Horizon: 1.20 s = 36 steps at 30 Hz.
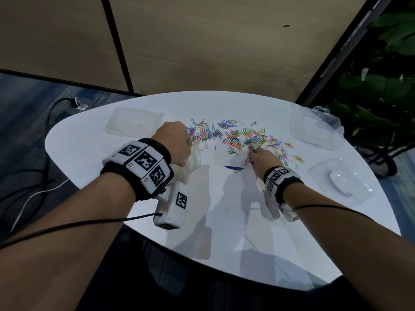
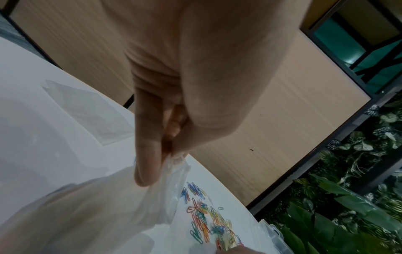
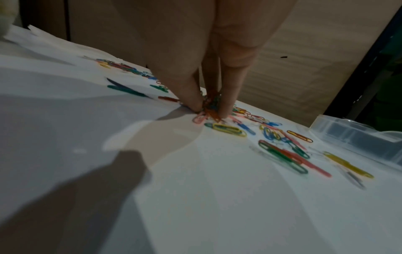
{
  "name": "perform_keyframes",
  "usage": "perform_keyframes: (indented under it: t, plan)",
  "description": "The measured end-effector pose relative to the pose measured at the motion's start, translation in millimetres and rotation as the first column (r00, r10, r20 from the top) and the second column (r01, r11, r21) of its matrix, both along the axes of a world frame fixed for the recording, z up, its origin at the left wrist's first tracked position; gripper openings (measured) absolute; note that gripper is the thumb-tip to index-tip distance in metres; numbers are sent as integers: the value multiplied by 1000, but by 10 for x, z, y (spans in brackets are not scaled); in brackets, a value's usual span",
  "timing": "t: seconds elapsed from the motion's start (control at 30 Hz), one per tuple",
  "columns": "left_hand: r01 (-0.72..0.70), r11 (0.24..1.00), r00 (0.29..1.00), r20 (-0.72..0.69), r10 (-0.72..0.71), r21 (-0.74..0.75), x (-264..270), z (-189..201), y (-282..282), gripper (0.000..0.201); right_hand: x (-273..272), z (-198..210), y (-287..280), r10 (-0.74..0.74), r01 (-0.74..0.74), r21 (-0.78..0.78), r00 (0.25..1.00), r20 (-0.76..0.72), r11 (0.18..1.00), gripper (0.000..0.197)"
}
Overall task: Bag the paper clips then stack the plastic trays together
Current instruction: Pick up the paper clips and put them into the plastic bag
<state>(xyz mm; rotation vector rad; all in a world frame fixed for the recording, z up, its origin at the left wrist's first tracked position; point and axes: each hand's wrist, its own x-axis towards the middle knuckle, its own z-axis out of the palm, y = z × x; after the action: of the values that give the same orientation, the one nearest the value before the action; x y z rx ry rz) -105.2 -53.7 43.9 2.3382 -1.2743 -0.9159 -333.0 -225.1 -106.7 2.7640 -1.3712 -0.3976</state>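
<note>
Here, a scatter of coloured paper clips [image 1: 238, 135] is spread in a band across the far middle of the white table [image 1: 224, 221]. A small bunch of them is pinched between the bunched fingertips [image 3: 224, 113] of the right hand [image 1: 262, 159], which are pressed down to the tabletop at the near edge of the scatter; in the right wrist view, red, green and orange clips are seen gathered between thumb and fingers, with a yellow clip [image 3: 229, 129] lying flat just in front of them.

The clear plastic bag [image 2: 121, 206] is held up off the table by the left hand [image 1: 174, 143], its rim pinched between thumb and curled fingers [image 2: 147, 154], with the bag hanging below the hand beside the left end of the scatter. A second flat clear bag [image 1: 133, 122] is laid on the table beyond the left hand, apart from the clips.

Two clear plastic trays are placed at the right side of the table, well apart from each other: one tray [image 1: 314, 129] at the far right edge, and a nearer tray [image 1: 341, 176] with a curved ridge in it, to the right of the right wrist. Leafy plants [image 1: 381, 86] are seen beyond the table's right edge.
</note>
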Motion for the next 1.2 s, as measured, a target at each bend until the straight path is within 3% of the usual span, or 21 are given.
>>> perform_keyframes:
  t: [0.1, 0.2, 0.27, 0.33, 0.43, 0.5, 0.57, 0.7, 0.77, 0.83, 0.93, 1.03, 1.2]
  plan:
    - [11, 1000, 1000, 2, -11, 2, -56, -7, -24, 35, 31, 129, -48, -77, 77, 33, 997, -4, 996, 21]
    - [14, 1000, 1000, -4, -14, 6, -92, -16, -51, 34, -21, 260, -131, -330, 303, 156, 924, 194, 940, 26]
    - [31, 1000, 999, -8, -31, 5, -116, -22, -73, 35, -104, 320, -197, -532, 432, 317, 750, 393, 844, 20]
    - [43, 999, 999, -11, -43, -3, -147, -25, -100, 35, -198, 405, -232, -711, 455, 547, 472, 522, 703, 13]
    - [63, 998, 998, -22, -64, -20, -235, -23, -158, 33, -244, 652, -136, -850, 235, 819, 82, 520, 523, 9]
    - [92, 996, 995, -25, -92, -24, -317, -6, -189, 32, -184, 876, 38, -875, 13, 877, -75, 479, 480, 8]
    - [117, 993, 993, -23, -117, -27, -389, 15, -221, 32, -93, 1073, 246, -904, -203, 882, -126, 408, 426, 12]
    - [80, 996, 995, -55, -83, -51, -464, 34, -298, 29, 73, 1200, 540, -979, -426, 884, -133, 152, 195, 25]
    - [54, 996, 995, -85, -60, -69, -507, 24, -335, 26, 168, 1181, 655, -989, -453, 882, -117, 86, 130, 31]
    - [46, 995, 994, -98, -55, -90, -562, 9, -355, 27, 245, 1129, 725, -991, -422, 899, -103, 83, 119, 35]
    - [60, 991, 993, -90, -71, -119, -611, -30, -374, 27, 325, 1103, 770, -981, -319, 929, -16, 192, 187, 35]
    - [71, 988, 993, -83, -83, -137, -625, -52, -393, 26, 357, 1075, 754, -930, -142, 927, 80, 359, 346, 24]
    - [98, 985, 986, -123, -116, -145, -657, -69, -425, 26, 449, 1003, 756, -755, 144, 772, 380, 534, 619, 13]
